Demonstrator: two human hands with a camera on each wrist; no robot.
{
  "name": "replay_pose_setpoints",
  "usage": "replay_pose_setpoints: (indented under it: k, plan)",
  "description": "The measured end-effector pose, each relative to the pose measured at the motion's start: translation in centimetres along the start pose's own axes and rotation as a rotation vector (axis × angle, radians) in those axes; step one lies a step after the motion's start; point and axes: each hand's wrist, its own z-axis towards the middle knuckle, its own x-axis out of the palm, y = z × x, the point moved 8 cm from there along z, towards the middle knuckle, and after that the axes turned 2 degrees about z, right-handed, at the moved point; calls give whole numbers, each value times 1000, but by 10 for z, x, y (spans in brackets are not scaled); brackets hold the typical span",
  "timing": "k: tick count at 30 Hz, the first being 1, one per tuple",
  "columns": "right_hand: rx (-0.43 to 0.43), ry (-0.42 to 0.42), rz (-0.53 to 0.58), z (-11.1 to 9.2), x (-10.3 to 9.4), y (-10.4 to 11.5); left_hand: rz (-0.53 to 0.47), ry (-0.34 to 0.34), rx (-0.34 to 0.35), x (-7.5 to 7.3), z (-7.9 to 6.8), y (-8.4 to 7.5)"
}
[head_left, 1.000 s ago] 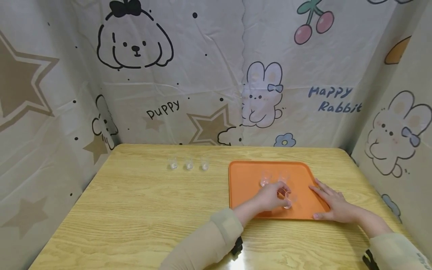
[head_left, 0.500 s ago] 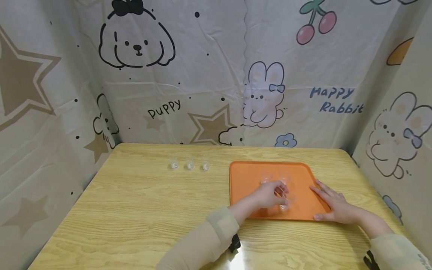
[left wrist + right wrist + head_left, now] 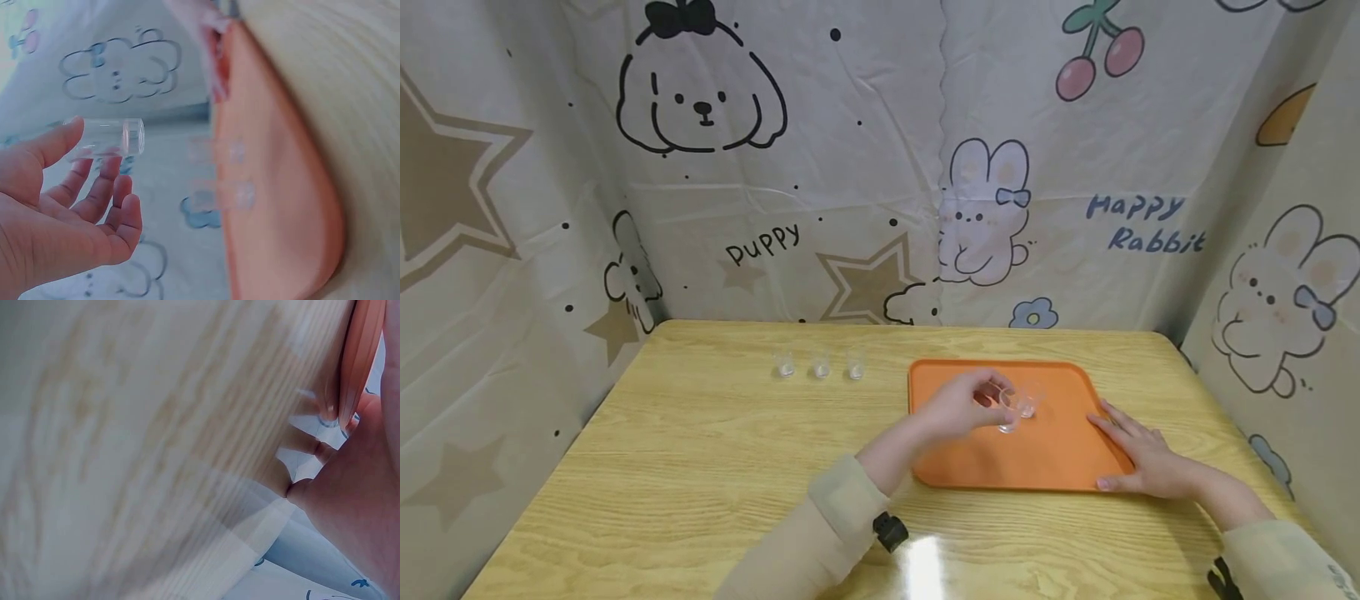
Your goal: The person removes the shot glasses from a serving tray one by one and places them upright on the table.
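In the left wrist view a small clear shot glass point(image 3: 106, 136) is pinched between the thumb and fingertips of my left hand point(image 3: 81, 206), raised off the orange tray point(image 3: 1022, 462). Its thick base points down toward the tray. Two more such glasses, a nearer glass point(image 3: 225, 194) and a farther glass point(image 3: 219, 151), stand on the tray. From the head, one tray glass point(image 3: 1027, 408) shows just right of the held one; the other is largely hidden by the left hand. My right hand point(image 3: 1153, 458) rests along the tray's right edge, fingers spread and fairly straight.
Three clear glasses stand in a row toward the back of the wooden table point(image 3: 700, 467): a left glass point(image 3: 786, 367), a middle glass point(image 3: 821, 368) and a right glass point(image 3: 856, 369). A printed cloth point(image 3: 865, 167) hangs behind the table and at both sides.
My left hand has lifted the glass from the front of the tray and carried it left and back, beside the other tray glasses. The right hand stays in place.
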Motion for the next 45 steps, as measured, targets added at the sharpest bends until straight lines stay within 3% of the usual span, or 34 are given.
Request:
replay_pose_setpoints:
  k: [9,15,20,25,31,36,45]
  plan:
    - [3,1,8,-1,-3,0,7,-111,36,-53,-28,-14]
    - [4,7,8,-1,0,-4,44,-207,12,-83,-47,-12]
    - [-6,-4,7,-3,0,-4,98,-316,31,-106,-61,-4]
    - [-3,-8,-1,-3,-1,-3,110,-402,21,-123,-71,15]
    - [-12,-7,-4,-2,-2,2,134,-455,-32,-134,-77,51]
    - [-16,-6,1,-1,-1,2,172,-433,-69,-135,-78,80]
    - [8,-4,7,1,1,-2,257,-340,-210,-130,-80,120]
